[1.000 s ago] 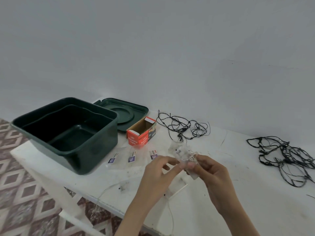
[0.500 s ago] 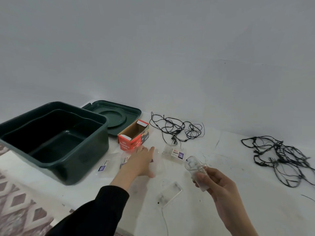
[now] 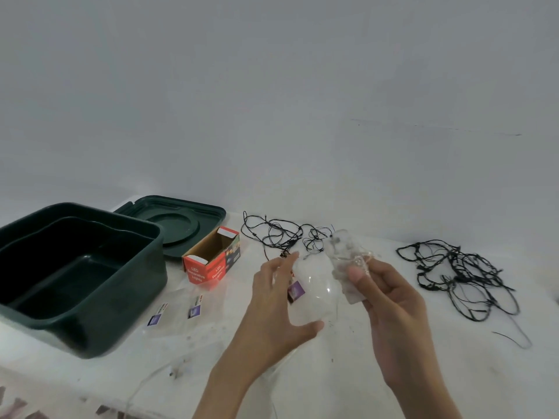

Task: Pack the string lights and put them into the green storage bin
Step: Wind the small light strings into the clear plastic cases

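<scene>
My right hand (image 3: pixel 390 309) grips a small clear battery pack with thin wire lights wound round it (image 3: pixel 348 264), held above the white table (image 3: pixel 363 373). My left hand (image 3: pixel 272 309) holds a clear plastic bag (image 3: pixel 311 294) with a purple label, just left of the bundle. The green storage bin (image 3: pixel 99 313) stands open and empty at the left. Two tangles of black string lights lie on the table: one at the middle back (image 3: pixel 281 234), one at the right (image 3: pixel 459 276).
The bin's green lid (image 3: pixel 178 219) lies behind the bin. An open red cardboard box (image 3: pixel 211 258) sits beside it. Two more clear bags with purple labels (image 3: pixel 175 313) lie flat by the bin. A thin clear wire (image 3: pixel 157 376) trails near the table's front edge.
My left hand has picked a clear bag off the table and brought it up beside the bundle in my right hand. The view has shifted slightly.
</scene>
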`<state>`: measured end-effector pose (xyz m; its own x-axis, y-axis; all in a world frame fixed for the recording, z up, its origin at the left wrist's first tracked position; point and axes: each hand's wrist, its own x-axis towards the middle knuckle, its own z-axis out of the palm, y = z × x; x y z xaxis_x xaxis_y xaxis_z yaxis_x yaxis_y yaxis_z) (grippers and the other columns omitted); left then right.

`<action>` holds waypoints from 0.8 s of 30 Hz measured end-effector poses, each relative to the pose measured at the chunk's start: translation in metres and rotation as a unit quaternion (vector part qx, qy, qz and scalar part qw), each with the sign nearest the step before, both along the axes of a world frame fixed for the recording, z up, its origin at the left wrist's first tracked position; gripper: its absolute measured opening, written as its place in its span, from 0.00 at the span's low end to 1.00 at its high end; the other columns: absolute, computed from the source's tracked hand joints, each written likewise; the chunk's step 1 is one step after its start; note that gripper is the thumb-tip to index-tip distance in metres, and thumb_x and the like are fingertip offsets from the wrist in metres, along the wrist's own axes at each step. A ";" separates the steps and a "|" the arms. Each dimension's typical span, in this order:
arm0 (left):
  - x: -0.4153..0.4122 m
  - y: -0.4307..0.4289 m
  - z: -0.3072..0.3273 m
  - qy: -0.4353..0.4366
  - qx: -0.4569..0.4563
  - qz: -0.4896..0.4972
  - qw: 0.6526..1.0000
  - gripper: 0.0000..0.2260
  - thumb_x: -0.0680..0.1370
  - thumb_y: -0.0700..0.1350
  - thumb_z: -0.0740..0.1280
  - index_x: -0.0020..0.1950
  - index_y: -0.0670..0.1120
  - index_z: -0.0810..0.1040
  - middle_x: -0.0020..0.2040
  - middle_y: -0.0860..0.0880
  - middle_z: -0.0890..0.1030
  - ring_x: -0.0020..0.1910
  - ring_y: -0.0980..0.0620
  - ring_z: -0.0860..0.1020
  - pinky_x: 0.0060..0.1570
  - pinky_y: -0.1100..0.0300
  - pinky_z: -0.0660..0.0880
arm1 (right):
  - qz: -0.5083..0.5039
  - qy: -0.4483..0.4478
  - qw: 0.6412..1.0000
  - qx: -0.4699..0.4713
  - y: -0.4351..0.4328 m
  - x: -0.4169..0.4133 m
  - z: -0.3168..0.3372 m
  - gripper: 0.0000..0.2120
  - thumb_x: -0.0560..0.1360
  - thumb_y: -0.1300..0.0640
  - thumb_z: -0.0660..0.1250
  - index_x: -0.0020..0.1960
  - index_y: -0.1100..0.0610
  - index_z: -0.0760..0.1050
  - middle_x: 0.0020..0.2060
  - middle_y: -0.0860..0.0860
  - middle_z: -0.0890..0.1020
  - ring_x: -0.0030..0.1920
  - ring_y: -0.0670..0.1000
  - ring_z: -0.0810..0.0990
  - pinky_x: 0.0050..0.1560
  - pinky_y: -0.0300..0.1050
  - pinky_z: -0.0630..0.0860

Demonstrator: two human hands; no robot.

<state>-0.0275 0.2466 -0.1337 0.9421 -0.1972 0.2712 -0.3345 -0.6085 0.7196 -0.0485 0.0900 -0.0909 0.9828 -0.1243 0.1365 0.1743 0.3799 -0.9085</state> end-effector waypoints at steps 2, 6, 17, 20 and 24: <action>-0.005 -0.010 0.005 -0.024 -0.013 -0.002 1.000 0.43 0.66 0.51 0.75 0.64 0.68 0.45 0.59 0.65 0.52 0.63 0.63 0.55 0.50 0.87 0.55 | -0.015 0.000 0.999 -0.038 0.004 -0.005 0.007 0.12 0.62 0.56 0.74 0.44 0.59 0.81 0.42 0.56 0.86 0.43 0.52 0.83 0.45 0.40 0.78; -0.011 -0.021 0.015 -0.076 -0.035 0.001 0.996 0.42 0.65 0.49 0.76 0.62 0.71 0.48 0.58 0.66 0.55 0.62 0.66 0.55 0.50 0.87 0.54 | -0.111 -0.015 0.983 -0.144 0.004 -0.010 0.005 0.16 0.61 0.51 0.78 0.47 0.50 0.82 0.40 0.52 0.85 0.42 0.54 0.79 0.46 0.47 0.75; -0.021 -0.036 0.031 -0.155 -0.079 -0.024 0.985 0.43 0.64 0.43 0.76 0.64 0.71 0.53 0.64 0.70 0.52 0.65 0.71 0.58 0.52 0.83 0.62 | -0.164 -0.033 0.962 -0.215 -0.008 -0.021 0.004 0.15 0.60 0.43 0.77 0.46 0.43 0.81 0.42 0.39 0.80 0.43 0.42 0.73 0.42 0.28 0.68; -0.025 -0.039 0.034 -0.176 -0.043 -0.034 0.983 0.43 0.65 0.44 0.75 0.66 0.69 0.50 0.63 0.72 0.49 0.62 0.78 0.56 0.50 0.85 0.62 | -0.173 -0.042 0.963 -0.203 -0.012 -0.023 0.006 0.12 0.61 0.44 0.76 0.43 0.41 0.80 0.38 0.36 0.78 0.40 0.39 0.71 0.40 0.27 0.66; -0.027 -0.040 0.040 -0.162 -0.063 -0.052 0.983 0.43 0.64 0.48 0.75 0.70 0.66 0.53 0.67 0.67 0.52 0.66 0.74 0.56 0.56 0.83 0.60 | -0.144 -0.036 0.971 -0.187 -0.016 -0.023 0.011 0.07 0.61 0.44 0.74 0.39 0.37 0.82 0.37 0.37 0.79 0.39 0.38 0.71 0.44 0.33 0.66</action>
